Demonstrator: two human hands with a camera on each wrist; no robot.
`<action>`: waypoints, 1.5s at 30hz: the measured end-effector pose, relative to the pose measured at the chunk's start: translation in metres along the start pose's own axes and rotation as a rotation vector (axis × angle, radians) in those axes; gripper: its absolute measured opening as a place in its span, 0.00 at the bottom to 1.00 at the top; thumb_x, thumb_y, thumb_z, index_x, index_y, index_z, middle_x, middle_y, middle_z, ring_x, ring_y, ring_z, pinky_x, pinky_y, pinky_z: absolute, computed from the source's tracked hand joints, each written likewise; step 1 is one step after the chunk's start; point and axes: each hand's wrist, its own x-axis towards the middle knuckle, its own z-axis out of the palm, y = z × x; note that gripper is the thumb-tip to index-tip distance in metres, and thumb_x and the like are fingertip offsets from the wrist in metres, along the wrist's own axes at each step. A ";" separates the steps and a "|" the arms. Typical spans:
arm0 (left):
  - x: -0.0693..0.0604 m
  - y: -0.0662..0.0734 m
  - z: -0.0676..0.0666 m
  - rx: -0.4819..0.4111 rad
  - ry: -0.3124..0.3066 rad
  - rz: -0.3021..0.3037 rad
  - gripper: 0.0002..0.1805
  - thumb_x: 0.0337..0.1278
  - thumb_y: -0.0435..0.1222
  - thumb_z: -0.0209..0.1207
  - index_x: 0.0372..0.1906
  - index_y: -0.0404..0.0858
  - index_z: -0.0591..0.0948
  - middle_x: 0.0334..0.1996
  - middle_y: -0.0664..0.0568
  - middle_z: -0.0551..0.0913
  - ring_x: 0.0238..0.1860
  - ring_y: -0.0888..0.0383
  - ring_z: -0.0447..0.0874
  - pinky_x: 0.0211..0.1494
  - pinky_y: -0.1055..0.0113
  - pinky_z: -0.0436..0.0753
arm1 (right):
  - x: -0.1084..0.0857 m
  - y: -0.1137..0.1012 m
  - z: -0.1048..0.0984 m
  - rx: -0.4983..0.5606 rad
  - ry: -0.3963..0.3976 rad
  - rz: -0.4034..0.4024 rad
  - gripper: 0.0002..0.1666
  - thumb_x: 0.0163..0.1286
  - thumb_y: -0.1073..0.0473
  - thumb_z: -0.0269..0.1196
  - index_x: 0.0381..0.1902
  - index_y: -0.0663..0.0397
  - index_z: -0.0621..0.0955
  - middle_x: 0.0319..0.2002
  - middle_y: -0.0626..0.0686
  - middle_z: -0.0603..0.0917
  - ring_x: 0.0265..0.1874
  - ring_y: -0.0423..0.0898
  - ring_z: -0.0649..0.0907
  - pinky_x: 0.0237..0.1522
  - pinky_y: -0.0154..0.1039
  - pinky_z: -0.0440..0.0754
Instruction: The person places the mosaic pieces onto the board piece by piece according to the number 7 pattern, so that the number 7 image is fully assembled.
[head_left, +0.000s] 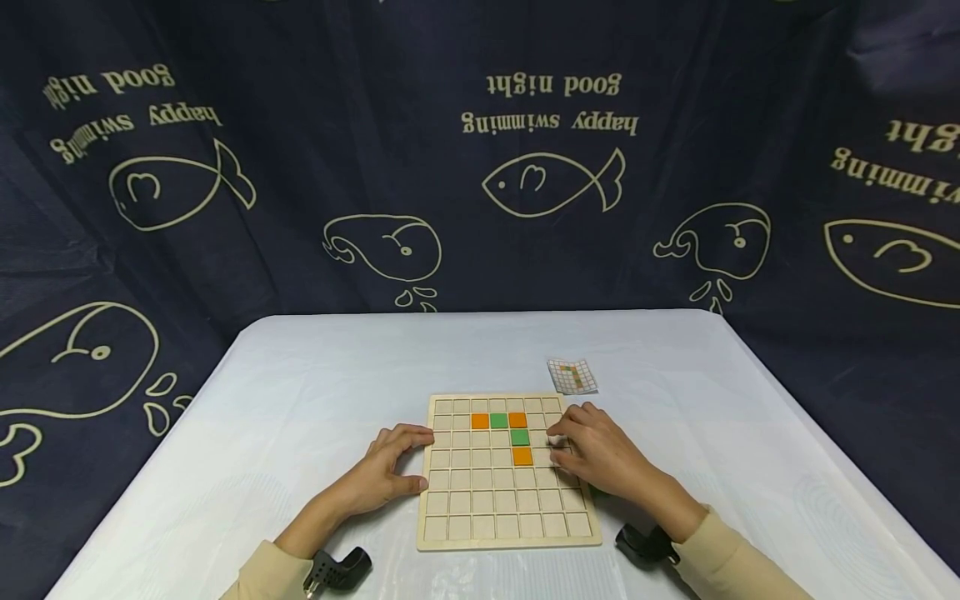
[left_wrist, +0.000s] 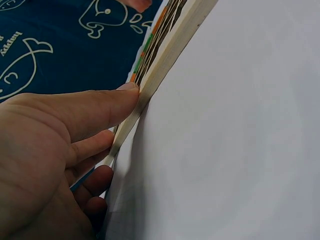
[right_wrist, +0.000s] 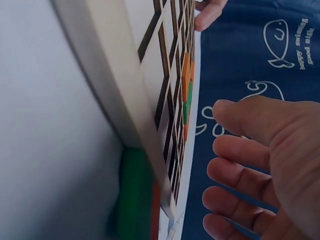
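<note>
A square wooden grid board [head_left: 495, 538] lies on the white table. Three orange tiles [head_left: 522, 457] and two green tiles [head_left: 520, 437] sit in its cells, forming a row that turns down at its right end. My left hand [head_left: 373, 477] touches the board's left edge with its thumb and fingertips, the fingers only lightly bent. Over the right side of the board hovers my right hand [head_left: 606, 457]. Its fingers are loosely bent, and in the right wrist view nothing shows between them.
A small pattern card [head_left: 573, 377] lies behind the board's far right corner. Green and red-orange pieces [right_wrist: 134, 192] stand beside the board's right edge, mostly hidden by the right hand in the head view. Dark printed cloth [head_left: 555, 267] hangs behind the table.
</note>
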 end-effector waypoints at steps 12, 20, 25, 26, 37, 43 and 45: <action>0.000 0.001 0.000 0.015 0.003 -0.010 0.32 0.46 0.40 0.68 0.61 0.42 0.73 0.64 0.56 0.68 0.63 0.54 0.59 0.64 0.47 0.56 | -0.015 0.008 -0.007 -0.015 0.019 0.030 0.16 0.52 0.52 0.72 0.39 0.49 0.85 0.37 0.43 0.80 0.32 0.37 0.69 0.35 0.34 0.68; -0.001 0.001 0.000 0.014 0.000 -0.020 0.32 0.46 0.41 0.68 0.61 0.42 0.73 0.64 0.57 0.68 0.61 0.55 0.59 0.63 0.52 0.58 | -0.025 0.012 -0.009 0.004 -0.009 0.080 0.16 0.53 0.52 0.71 0.40 0.49 0.85 0.37 0.42 0.79 0.33 0.36 0.69 0.36 0.35 0.69; 0.000 0.001 -0.001 0.017 -0.003 -0.015 0.32 0.47 0.41 0.68 0.61 0.42 0.73 0.65 0.56 0.68 0.61 0.56 0.60 0.62 0.53 0.58 | -0.031 0.014 -0.009 0.001 0.001 0.086 0.17 0.51 0.53 0.73 0.39 0.49 0.85 0.36 0.41 0.79 0.33 0.35 0.69 0.36 0.35 0.69; 0.000 0.000 -0.001 0.018 -0.003 -0.014 0.32 0.47 0.41 0.68 0.61 0.42 0.73 0.65 0.56 0.68 0.61 0.56 0.60 0.62 0.53 0.58 | -0.032 0.015 -0.009 -0.002 0.007 0.084 0.17 0.50 0.53 0.73 0.39 0.49 0.85 0.35 0.41 0.79 0.33 0.35 0.69 0.36 0.35 0.69; -0.001 0.000 0.000 0.016 -0.001 -0.014 0.32 0.46 0.41 0.68 0.61 0.42 0.73 0.64 0.56 0.68 0.62 0.55 0.59 0.63 0.50 0.57 | -0.045 0.014 -0.010 -0.018 0.035 0.092 0.15 0.49 0.53 0.74 0.36 0.46 0.85 0.34 0.39 0.78 0.34 0.34 0.70 0.37 0.34 0.71; 0.000 0.000 0.000 0.006 0.002 -0.009 0.32 0.46 0.40 0.68 0.60 0.41 0.73 0.64 0.55 0.68 0.62 0.54 0.59 0.64 0.47 0.56 | -0.052 0.012 -0.012 -0.003 -0.004 0.131 0.16 0.49 0.52 0.73 0.38 0.45 0.85 0.34 0.37 0.78 0.35 0.33 0.70 0.40 0.36 0.73; -0.001 0.000 0.000 0.005 0.005 -0.010 0.32 0.46 0.40 0.68 0.60 0.41 0.74 0.64 0.55 0.68 0.62 0.54 0.59 0.64 0.49 0.56 | -0.055 0.011 -0.013 0.001 -0.014 0.135 0.16 0.49 0.52 0.73 0.39 0.44 0.85 0.35 0.37 0.77 0.35 0.33 0.70 0.40 0.36 0.72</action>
